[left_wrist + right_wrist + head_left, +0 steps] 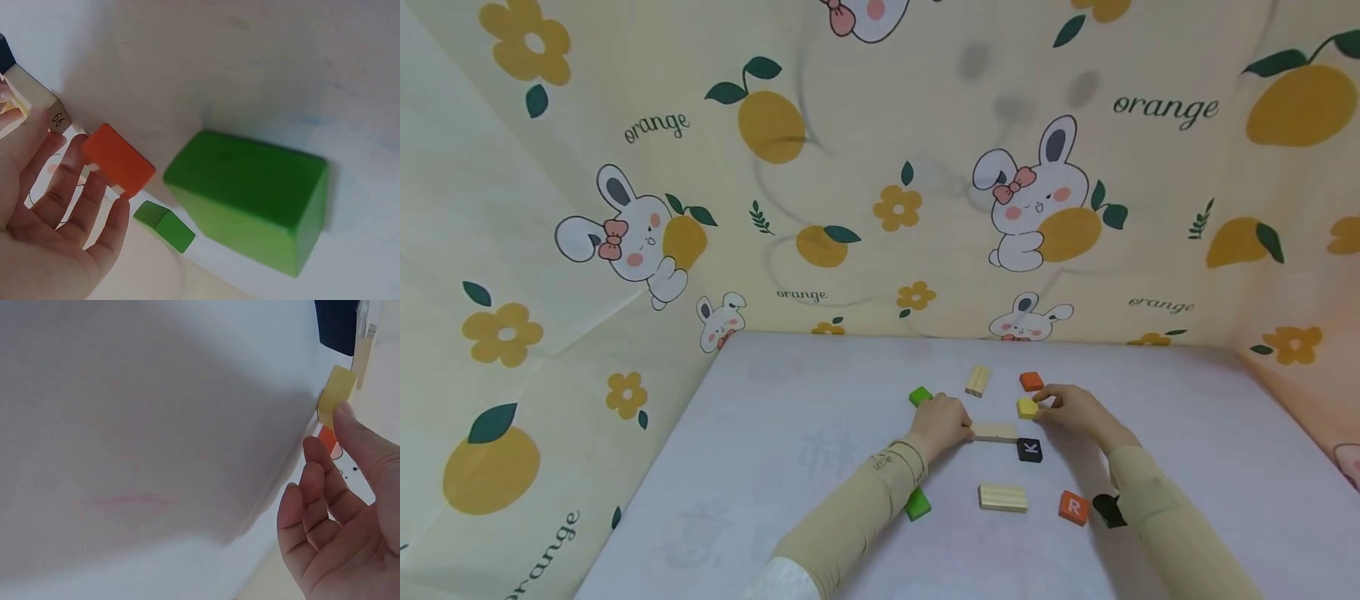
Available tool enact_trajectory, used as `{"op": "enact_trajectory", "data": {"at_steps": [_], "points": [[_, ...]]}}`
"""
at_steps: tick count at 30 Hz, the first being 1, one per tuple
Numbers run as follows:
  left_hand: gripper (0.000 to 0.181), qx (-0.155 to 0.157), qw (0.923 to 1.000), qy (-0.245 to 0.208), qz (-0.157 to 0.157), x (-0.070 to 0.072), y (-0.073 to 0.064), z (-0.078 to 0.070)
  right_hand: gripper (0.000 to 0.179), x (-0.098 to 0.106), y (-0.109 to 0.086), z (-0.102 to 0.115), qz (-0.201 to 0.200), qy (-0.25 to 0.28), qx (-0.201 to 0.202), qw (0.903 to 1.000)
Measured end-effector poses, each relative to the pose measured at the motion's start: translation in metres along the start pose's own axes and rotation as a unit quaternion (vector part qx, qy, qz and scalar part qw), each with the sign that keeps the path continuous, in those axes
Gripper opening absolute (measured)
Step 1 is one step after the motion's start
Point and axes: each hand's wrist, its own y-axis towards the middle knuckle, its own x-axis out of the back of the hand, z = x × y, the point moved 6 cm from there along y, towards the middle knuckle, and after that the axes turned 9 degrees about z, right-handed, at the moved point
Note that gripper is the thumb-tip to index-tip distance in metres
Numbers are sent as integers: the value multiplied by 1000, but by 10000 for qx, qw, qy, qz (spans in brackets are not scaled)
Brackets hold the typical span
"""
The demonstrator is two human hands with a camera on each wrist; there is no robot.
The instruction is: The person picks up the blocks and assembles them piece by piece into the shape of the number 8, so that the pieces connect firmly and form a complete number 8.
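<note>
My left hand (942, 423) pinches the left end of a pale wooden block (995, 432) between thumb and forefinger. In the left wrist view that block's end (57, 119) bears a printed number, and an orange block (119, 161) stands close beside the other fingers. The right hand (1078, 412) holds a small yellow block (1027, 408). Its thumb lies on the yellow block (336, 394) in the right wrist view, while the remaining fingers are loosely bent. A black block with a white K (1030, 450) sits at the wooden block's right end.
Green blocks (920, 396) (917, 504) lie behind and in front of the left arm. Two more wooden blocks (977, 381) (1003, 497) lie farther back and nearer. An orange block (1032, 381), an orange R block (1074, 507) and a dark piece (1107, 511) are on the right.
</note>
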Motion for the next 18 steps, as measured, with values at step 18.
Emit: {"op": "enact_trajectory", "data": {"at_steps": [18], "points": [[19,31,9999,-98,18,2,0,0,35,-8,-9,11,310,-269,156,9990]]}}
